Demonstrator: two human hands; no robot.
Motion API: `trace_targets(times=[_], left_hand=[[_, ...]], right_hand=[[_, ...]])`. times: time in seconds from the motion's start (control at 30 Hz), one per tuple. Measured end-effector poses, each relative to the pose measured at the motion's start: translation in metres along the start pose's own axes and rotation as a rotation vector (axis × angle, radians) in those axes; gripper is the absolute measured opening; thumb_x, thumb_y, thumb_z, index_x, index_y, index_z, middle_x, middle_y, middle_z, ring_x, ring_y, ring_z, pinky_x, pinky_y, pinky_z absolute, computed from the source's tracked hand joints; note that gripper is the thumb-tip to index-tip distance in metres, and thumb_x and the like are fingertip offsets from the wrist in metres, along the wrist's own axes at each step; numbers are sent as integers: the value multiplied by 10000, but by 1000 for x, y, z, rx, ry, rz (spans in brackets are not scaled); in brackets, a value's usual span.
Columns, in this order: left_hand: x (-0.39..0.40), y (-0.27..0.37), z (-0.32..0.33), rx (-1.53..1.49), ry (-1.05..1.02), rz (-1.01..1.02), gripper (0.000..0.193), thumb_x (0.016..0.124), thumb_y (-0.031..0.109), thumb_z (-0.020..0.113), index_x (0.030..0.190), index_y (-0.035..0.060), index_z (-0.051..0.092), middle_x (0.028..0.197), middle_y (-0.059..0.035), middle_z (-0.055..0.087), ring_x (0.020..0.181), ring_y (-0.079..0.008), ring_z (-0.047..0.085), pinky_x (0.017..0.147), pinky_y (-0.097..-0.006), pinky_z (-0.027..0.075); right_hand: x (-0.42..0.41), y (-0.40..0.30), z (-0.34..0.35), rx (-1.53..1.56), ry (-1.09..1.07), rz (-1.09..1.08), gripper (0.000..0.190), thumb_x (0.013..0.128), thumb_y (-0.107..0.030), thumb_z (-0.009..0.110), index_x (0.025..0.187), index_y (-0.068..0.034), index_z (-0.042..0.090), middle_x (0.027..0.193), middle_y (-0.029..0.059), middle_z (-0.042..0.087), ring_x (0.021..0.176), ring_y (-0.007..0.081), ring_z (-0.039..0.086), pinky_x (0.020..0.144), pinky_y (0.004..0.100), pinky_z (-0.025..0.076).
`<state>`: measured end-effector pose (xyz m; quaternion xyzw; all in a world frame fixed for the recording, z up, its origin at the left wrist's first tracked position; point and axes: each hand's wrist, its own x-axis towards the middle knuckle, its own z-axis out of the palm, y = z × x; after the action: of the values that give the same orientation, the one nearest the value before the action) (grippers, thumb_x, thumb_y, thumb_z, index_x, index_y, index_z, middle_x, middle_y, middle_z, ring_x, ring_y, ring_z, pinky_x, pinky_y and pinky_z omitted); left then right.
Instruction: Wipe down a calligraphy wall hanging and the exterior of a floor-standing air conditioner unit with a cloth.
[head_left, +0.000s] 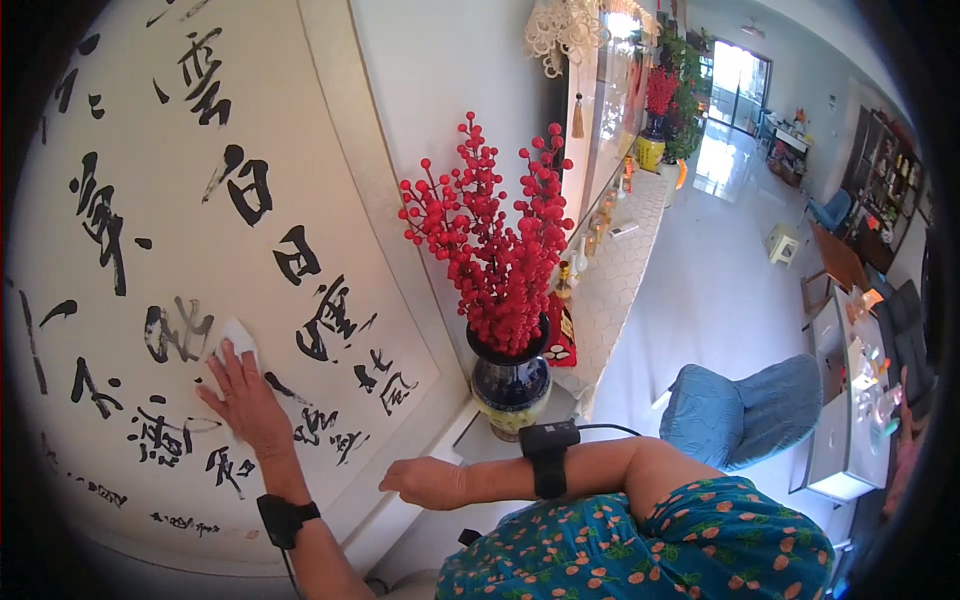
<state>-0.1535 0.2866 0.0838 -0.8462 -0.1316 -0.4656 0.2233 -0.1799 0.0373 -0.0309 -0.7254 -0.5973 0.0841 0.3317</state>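
Observation:
My left hand (247, 397) lies with fingers spread against a large framed calligraphy piece (337, 165) on the wall. Beneath the fingers it presses a white cloth or tissue (238, 334), whose tip shows above the fingertips. Black brush characters surround the hand, and a fainter grey one (180, 330) is just up and left of it. My right hand (426, 482) is curled into a loose fist in front of my body, near the frame's lower edge, touching nothing visible. Its palm side is hidden. Both wrists wear black strapped devices.
Close on the right stands a dark blue and yellow vase (510, 386) with red berry branches (502, 247). Behind it runs a ledge with a patterned white cover (600, 300), bearing small ornaments. A blue-covered chair (742, 412) and a white table (847, 405) are farther right.

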Motion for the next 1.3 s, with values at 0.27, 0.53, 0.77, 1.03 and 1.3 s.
trace_targets(times=[0.27, 0.53, 0.77, 1.03, 1.3], left_hand=[[73, -88, -50, 64, 451, -228, 430, 1014, 244, 378, 1399, 71, 458, 1545, -115, 333, 1456, -363, 232, 1160, -591, 119], [50, -86, -34, 568, 90, -100, 410, 978, 212, 435, 1344, 39, 501, 1519, -141, 369, 1444, -365, 253, 1175, -520, 178], [33, -80, -41, 21, 187, 101, 402, 830, 104, 606, 1230, 84, 570, 1515, -125, 381, 1418, -374, 306, 1152, -570, 191], [34, -75, -41, 11, 232, 73, 328, 836, 106, 612, 1165, 100, 616, 1475, -96, 447, 1394, -330, 368, 1144, -544, 241], [41, -73, -69, -58, 215, 65, 344, 852, 103, 616, 1196, 94, 621, 1482, -77, 455, 1423, -285, 345, 1165, -499, 238]], right_hand=[[9, -4, 2, -7, -37, -19, 368, 807, -31, 573, 1172, 15, 567, 1092, 175, 608, 1089, 337, 570, 900, 416, 508], [82, -35, -47, -94, 317, -342, 396, 792, 8, 561, 1188, 14, 574, 1161, 214, 584, 1152, 371, 544, 970, 446, 477], [173, -88, -165, -238, 786, -604, 537, 750, -15, 646, 1264, 79, 520, 1313, 235, 524, 1311, 415, 435, 1060, 463, 393], [258, -133, -237, -633, 1060, -706, 685, 758, -138, 694, 1384, -1, 450, 1482, 155, 402, 1416, 332, 314, 1156, 479, 254], [277, -120, -236, -789, 1001, -647, 708, 783, -271, 685, 1405, -37, 442, 1502, 110, 389, 1421, 274, 317, 1187, 451, 200]])
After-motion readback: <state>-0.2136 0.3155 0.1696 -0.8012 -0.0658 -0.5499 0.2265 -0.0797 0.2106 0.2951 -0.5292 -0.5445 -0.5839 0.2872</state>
